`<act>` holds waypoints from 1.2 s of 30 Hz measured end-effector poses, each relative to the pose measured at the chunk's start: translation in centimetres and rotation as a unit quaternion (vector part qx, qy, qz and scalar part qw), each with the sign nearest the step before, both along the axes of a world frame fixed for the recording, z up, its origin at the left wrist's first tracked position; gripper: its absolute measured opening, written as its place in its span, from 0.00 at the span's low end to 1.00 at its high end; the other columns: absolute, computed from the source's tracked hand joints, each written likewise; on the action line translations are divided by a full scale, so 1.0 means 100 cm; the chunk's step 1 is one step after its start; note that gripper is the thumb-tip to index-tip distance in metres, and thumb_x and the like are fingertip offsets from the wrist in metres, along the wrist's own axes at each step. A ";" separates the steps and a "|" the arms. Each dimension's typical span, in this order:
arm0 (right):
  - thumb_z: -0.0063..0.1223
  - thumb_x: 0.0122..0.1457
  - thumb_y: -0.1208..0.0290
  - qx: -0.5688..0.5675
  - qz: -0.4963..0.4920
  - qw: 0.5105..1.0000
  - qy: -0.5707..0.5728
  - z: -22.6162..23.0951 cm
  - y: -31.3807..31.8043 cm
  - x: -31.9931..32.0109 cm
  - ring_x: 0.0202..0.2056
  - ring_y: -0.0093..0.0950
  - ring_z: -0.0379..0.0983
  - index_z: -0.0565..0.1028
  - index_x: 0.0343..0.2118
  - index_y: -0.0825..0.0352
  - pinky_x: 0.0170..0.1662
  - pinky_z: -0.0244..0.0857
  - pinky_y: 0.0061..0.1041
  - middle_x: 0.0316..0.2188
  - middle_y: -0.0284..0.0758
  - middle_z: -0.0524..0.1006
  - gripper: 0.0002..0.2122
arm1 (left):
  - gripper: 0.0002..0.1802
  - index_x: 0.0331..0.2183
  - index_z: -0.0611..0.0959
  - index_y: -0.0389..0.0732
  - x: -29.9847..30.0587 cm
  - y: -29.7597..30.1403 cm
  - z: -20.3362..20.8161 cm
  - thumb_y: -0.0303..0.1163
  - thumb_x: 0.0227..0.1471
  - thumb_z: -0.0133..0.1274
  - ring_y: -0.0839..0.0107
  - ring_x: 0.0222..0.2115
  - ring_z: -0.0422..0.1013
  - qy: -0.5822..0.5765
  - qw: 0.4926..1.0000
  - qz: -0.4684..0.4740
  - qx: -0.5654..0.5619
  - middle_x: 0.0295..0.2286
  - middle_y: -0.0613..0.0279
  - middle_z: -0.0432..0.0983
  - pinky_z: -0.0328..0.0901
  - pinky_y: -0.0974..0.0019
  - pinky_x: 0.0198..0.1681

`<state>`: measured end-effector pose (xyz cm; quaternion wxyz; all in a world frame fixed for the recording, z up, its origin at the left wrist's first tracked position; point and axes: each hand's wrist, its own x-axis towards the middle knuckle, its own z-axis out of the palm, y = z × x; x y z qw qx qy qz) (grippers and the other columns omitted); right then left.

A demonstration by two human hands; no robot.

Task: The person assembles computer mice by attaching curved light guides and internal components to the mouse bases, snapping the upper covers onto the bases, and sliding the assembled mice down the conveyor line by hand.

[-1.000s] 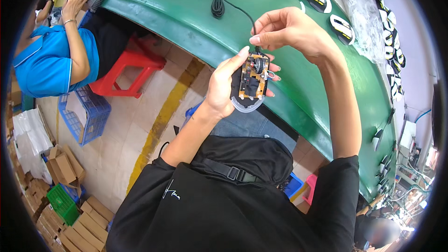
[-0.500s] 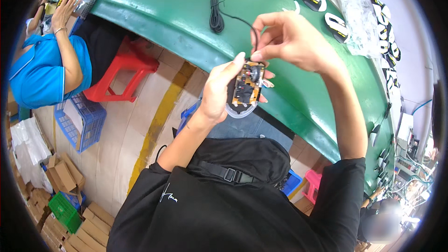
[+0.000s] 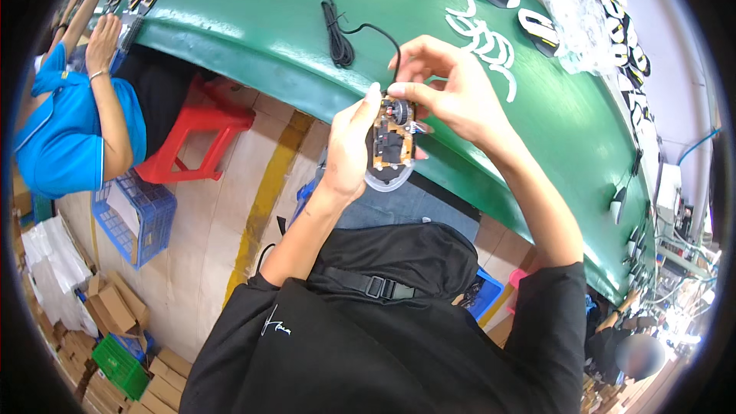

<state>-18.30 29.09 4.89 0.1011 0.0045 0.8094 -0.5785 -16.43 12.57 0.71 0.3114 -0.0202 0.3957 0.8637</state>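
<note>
The left hand (image 3: 349,149) grips the open mouse base (image 3: 391,146) by its side; right hand (image 3: 452,96) fingers pinch its top end. Light, rigid, delicate circuit board: hold the plastic edges.

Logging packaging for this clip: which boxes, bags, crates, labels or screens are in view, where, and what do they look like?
Cardboard boxes: brown, stacked on the floor at lower left.
Green crate: plastic, among the boxes, lower left.
Blue basket: open-grid plastic, on the floor beside the red stool.
White plastic bags: crumpled, on the floor at far left.
Clear plastic bag: on the green table, upper right.
No screens or signs can be made out.
</note>
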 end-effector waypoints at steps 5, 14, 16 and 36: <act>0.68 0.47 0.73 0.029 -0.020 0.992 0.121 0.008 0.015 0.024 0.26 0.17 0.72 0.77 0.33 0.67 0.32 0.68 0.19 0.26 0.28 0.78 0.11 | 0.31 0.47 0.73 0.28 -0.007 -0.004 -0.004 0.47 0.66 0.29 0.56 0.36 0.77 -0.034 0.996 0.007 0.088 0.38 0.45 0.77 0.77 0.56 0.34; 0.64 0.50 0.78 -0.020 -0.096 0.991 0.093 -0.005 -0.007 0.054 0.22 0.15 0.71 0.78 0.27 0.70 0.28 0.66 0.17 0.24 0.29 0.76 0.04 | 0.29 0.47 0.74 0.29 -0.002 0.004 0.006 0.46 0.66 0.31 0.68 0.33 0.76 0.038 0.996 0.076 0.025 0.37 0.51 0.77 0.73 0.67 0.38; 0.63 0.53 0.77 -0.157 -0.201 0.967 -0.003 -0.014 -0.030 0.060 0.25 0.13 0.69 0.79 0.28 0.71 0.29 0.65 0.16 0.25 0.27 0.76 0.04 | 0.23 0.48 0.74 0.32 0.001 0.012 -0.001 0.42 0.65 0.37 0.74 0.36 0.72 0.204 0.964 0.157 -0.067 0.35 0.57 0.76 0.68 0.73 0.42; 0.64 0.52 0.61 0.248 -0.199 0.931 0.179 0.006 0.175 -0.004 0.40 0.29 0.77 0.67 0.55 0.69 0.42 0.69 0.26 0.42 0.44 0.78 0.29 | 0.25 0.52 0.70 0.30 -0.017 0.005 0.000 0.30 0.54 0.49 0.64 0.40 0.72 -0.002 0.991 0.052 0.126 0.40 0.51 0.73 0.74 0.54 0.41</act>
